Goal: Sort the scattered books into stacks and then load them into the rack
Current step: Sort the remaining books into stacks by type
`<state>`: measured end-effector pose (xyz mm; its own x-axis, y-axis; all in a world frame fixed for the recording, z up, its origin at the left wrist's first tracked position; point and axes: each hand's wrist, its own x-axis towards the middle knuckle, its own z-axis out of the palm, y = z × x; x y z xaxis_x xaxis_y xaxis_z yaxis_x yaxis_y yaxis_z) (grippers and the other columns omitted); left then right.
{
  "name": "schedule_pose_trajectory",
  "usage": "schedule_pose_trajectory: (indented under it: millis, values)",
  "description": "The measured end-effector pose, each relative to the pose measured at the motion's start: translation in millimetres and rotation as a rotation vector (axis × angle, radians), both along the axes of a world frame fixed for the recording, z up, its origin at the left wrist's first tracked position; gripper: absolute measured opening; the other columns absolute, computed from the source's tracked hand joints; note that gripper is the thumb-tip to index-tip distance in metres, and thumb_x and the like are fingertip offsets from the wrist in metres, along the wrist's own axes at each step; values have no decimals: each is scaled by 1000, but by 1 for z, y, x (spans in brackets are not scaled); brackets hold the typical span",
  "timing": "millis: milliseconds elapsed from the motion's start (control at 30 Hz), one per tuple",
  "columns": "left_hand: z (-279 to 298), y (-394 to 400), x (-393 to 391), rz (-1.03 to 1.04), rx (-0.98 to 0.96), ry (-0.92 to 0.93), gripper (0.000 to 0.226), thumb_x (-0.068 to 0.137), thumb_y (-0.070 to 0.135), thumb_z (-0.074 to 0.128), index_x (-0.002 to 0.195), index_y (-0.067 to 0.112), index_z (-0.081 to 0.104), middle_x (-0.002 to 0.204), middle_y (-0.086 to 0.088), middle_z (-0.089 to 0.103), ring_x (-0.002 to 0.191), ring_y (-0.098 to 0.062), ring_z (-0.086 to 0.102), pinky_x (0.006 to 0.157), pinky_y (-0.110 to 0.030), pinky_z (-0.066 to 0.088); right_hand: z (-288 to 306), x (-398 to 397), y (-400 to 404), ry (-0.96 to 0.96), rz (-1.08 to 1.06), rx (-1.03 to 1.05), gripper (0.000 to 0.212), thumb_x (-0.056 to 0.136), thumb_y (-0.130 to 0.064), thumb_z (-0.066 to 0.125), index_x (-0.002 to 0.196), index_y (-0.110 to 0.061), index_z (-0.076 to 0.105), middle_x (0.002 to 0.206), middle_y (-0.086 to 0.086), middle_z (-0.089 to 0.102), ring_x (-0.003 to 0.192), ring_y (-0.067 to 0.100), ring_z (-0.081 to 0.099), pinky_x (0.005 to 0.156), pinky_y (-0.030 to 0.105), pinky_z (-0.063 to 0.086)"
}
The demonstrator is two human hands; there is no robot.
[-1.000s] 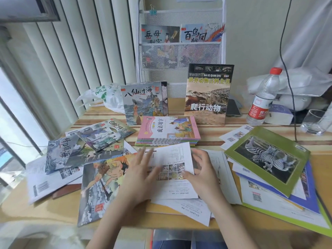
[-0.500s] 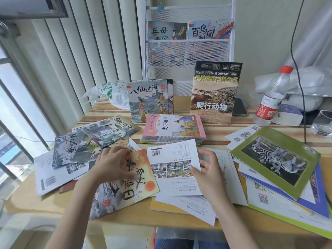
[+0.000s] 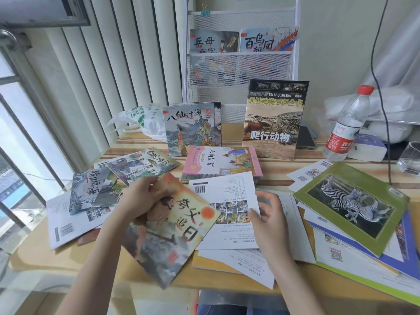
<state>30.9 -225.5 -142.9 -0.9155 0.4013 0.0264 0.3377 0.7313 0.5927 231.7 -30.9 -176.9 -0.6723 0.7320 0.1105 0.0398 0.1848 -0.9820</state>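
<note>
Left hand point(image 3: 143, 196) gripped the sun book point(image 3: 168, 226) by its top edge near the worktop's point(image 3: 29, 262) front edge; right hand point(image 3: 268, 214) pinched the white book point(image 3: 227, 196) beside it. Rack point(image 3: 241, 64) stood at the back edge.

The tabletop point(image 3: 284, 176) looks like striped, lightly varnished wood. The rack point(image 3: 241, 67) is white-painted metal with mesh panels. The picture books, such as the crocodile book point(image 3: 275, 119) and the zebra book point(image 3: 350, 205), have glossy paper covers; the white back cover point(image 3: 227, 201) looks matt. The water bottle point(image 3: 347, 126) is clear plastic with a red cap, and the bag point(image 3: 141, 121) is thin, crinkled plastic.
</note>
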Motion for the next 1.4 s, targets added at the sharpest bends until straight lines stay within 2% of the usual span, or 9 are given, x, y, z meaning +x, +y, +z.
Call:
schedule_pose_trajectory:
  millis: [200,333,433,567,633,733,1000,1167,1400]
  values:
    - [2,5,13,81,397,-238,22,88,29,65,102,18,51,77,5,49,63,-6,46,44,-11,42,14,12,19,225,-204,-124,33,89,1,56,104,-29,52,108,-5,67,96,9,65,73,39,56]
    - [-11,13,19,80,599,-366,34,92,13,59,121,26,45,66,-2,66,49,-14,58,44,-22,47,31,14,29,426,-335,-59,33,93,-1,52,120,-19,54,114,-3,66,102,11,64,78,33,55]
    - [-17,24,28,-5,669,-441,27,95,8,54,111,29,58,85,-13,72,67,-23,66,61,-34,54,49,13,14,558,-261,166,32,92,-3,54,98,-33,63,96,-8,68,88,5,65,73,24,51]
    - [-22,30,33,23,841,-618,24,101,11,39,96,9,63,76,-11,74,65,-17,70,59,-27,56,36,-1,-1,244,341,532,14,81,-17,67,82,-31,67,93,-30,68,98,-6,62,115,27,21]
    - [-21,26,34,118,953,-768,28,104,17,28,100,6,53,54,1,68,46,-9,65,43,-20,51,8,-6,-2,49,431,630,30,76,-5,73,87,-33,67,92,-46,58,105,-14,56,116,38,17]
    - [-9,24,37,15,1073,-954,69,99,53,22,95,2,70,80,-14,74,68,-24,73,67,-38,52,-15,-8,-5,-43,432,741,39,70,-6,78,91,-37,69,93,-46,58,103,-18,53,107,43,30]
    - [-11,21,34,12,1114,-915,75,93,63,24,94,6,72,87,-15,74,74,-26,73,62,-35,54,-12,-9,-7,-30,401,696,39,73,-2,75,89,-38,70,88,-47,58,104,-12,56,106,34,24]
    - [-10,17,33,32,1062,-863,63,91,58,35,88,6,71,102,-17,71,83,-32,68,73,-39,49,8,-6,17,78,389,423,32,78,18,55,61,-9,57,98,-31,67,118,-6,50,99,11,36]
    - [-12,19,50,-162,801,-685,22,91,25,58,113,26,60,98,1,68,73,-12,70,59,-27,57,15,-33,26,97,423,368,44,65,16,34,51,-24,44,66,0,64,78,20,61,82,33,47]
